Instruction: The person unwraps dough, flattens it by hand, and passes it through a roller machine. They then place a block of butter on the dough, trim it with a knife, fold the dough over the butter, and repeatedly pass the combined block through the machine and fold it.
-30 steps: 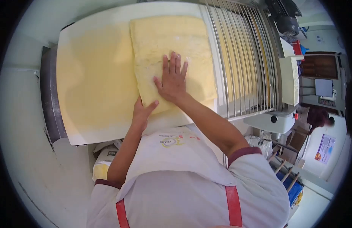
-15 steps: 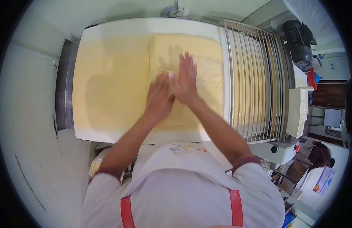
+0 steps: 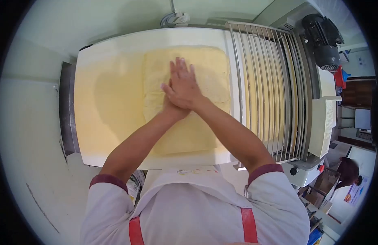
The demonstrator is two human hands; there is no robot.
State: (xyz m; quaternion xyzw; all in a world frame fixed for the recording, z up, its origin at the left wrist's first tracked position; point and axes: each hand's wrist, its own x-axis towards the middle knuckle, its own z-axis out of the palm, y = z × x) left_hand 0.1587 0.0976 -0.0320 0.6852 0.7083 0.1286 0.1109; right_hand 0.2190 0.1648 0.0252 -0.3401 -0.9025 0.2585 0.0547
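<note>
A thick, pale yellow slab of dough lies on the floured belt of a dough sheeter. My right hand rests flat across the back of my left hand, its fingers stretched toward the far side and its thumb out to the left. Beneath it, my left hand presses on the dough. Most of the left fingers are covered, but the part that shows looks flat. Neither hand grips anything. Both arms reach straight out over the near edge of the slab.
To the right of the dough stands a metal bar guard over the belt and rollers. A black motor sits beyond it at the far right. A white tray hangs on the machine's right side. Another person is in the right background.
My hands were side by side and blurred above the dough; now the right lies on top of the left, pressed on the slab. The camera view has shifted slightly.
</note>
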